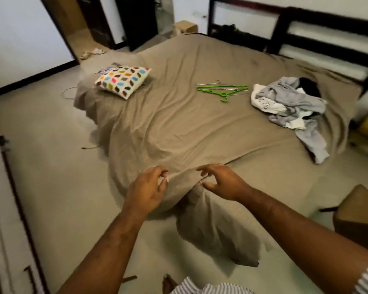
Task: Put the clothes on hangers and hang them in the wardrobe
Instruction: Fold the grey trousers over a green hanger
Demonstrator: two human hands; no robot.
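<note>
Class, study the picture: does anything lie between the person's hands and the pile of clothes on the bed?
Nothing visible does. Only bare bed sheet lies between the left hand, the right hand and the pile of clothes; the hangers lie to one side.

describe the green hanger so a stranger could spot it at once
Start at the bed with the tan sheet. Between the spotted pillow and the heap of grey clothes lies the green hanger. It is bright plastic; the hangers beside it are thin bare wire.
</note>
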